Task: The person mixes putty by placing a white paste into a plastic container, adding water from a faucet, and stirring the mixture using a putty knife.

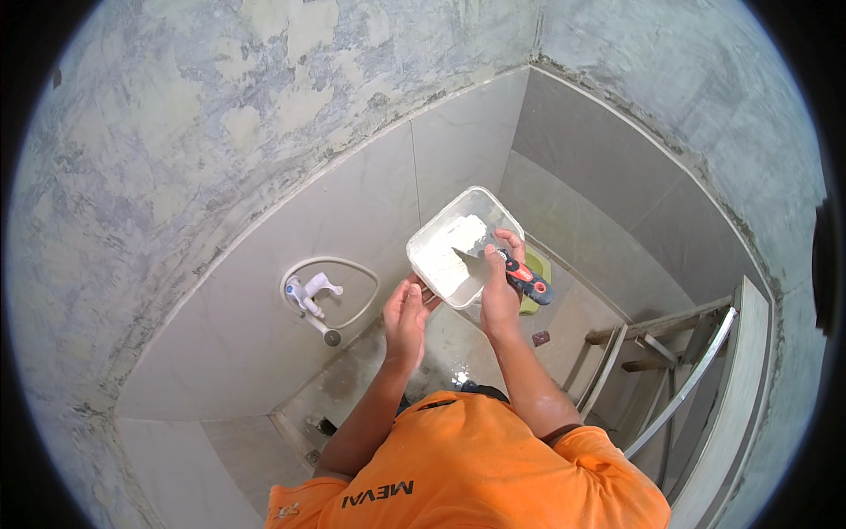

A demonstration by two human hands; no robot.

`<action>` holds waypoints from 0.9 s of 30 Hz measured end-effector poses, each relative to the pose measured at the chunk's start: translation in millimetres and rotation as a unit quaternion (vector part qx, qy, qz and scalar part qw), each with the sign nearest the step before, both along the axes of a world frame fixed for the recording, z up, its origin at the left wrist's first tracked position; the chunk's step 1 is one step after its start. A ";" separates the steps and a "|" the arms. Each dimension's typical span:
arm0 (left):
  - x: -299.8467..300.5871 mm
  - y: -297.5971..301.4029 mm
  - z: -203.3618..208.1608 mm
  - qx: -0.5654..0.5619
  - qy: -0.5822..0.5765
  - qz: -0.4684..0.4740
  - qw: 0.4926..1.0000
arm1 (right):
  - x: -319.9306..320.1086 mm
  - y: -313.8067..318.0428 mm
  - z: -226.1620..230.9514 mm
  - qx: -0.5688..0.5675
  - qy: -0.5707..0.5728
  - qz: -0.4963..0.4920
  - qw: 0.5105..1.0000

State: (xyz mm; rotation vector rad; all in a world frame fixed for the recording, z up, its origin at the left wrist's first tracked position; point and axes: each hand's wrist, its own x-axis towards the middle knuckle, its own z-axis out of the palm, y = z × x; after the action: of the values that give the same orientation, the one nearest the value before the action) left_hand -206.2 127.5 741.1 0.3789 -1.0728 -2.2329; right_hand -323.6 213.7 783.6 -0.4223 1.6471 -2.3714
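Note:
A clear plastic tub [490, 210] with rounded corners is held up in front of me, tilted, with white putty [445, 264] inside. My left hand [408, 319] grips its lower left edge, fingers reaching under the rim. In my right hand [500, 301] is a putty knife [529, 282] with a black and red handle. Its blade dips into the tub beside the putty. Some fingers of that hand lie by the tub's right rim, and I cannot tell whether they also touch it.
Left of the tub, a white tap [308, 291] with a looped hose sticks out from the grey tiled wall. At the right leans a ladder [745, 353]. A yellow-green object [538, 264], partly hidden, is beyond my right hand. A small dark red piece [540, 338] lies on the floor.

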 end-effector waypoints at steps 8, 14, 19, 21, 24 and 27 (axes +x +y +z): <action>-11.1 2.7 1.0 0.005 -0.042 0.025 0.999 | 9.4 9.3 -6.3 0.251 0.277 0.017 0.928; 4.8 -39.0 -40.2 0.082 -0.103 0.063 0.989 | 11.5 25.6 0.8 0.364 0.229 0.080 0.899; 25.0 -58.9 -54.9 0.041 -0.158 0.156 0.974 | 11.9 44.4 -8.5 0.071 -0.181 0.359 0.913; 30.9 -62.6 -53.7 0.024 -0.145 0.150 0.978 | 11.8 45.9 -9.7 0.068 -0.220 0.363 0.903; 32.4 -54.0 -39.2 -0.038 -0.197 0.143 0.969 | 11.2 36.3 -15.7 0.189 -0.194 0.326 0.906; 29.9 -49.6 -56.9 -0.080 -0.238 0.148 0.957 | 20.4 24.0 -42.3 0.346 0.063 0.234 0.906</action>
State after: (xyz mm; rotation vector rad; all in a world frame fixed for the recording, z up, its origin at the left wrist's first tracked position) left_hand -176.4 77.9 684.2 0.9727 -1.3277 -1.8153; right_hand -303.2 237.7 741.3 -0.7249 2.0154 -1.3305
